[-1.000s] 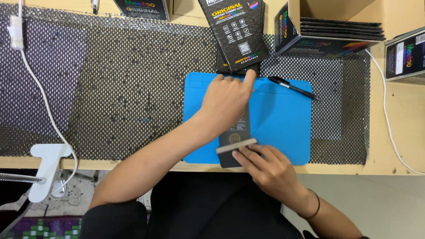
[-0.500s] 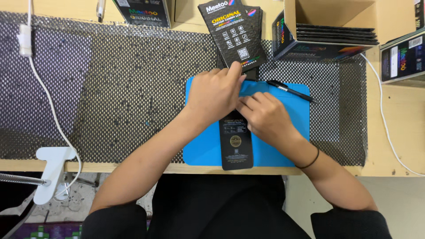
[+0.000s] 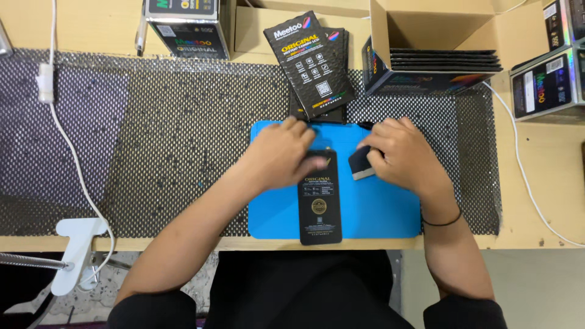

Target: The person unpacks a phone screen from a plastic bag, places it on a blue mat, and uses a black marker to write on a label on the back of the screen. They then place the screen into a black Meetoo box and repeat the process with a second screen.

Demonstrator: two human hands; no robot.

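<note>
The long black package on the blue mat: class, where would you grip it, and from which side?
Probably by its long side edges near the free lower end. The black package lies flat, lengthwise toward the person, and the left hand covers its top. Come from the table's near edge.

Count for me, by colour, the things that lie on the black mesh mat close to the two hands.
Blue: 1, the blue work mat.
Black: 3, the long black package under the left hand, the small dark scraper in the right hand, and the black package stack behind the mat.
Total: 4.
</note>
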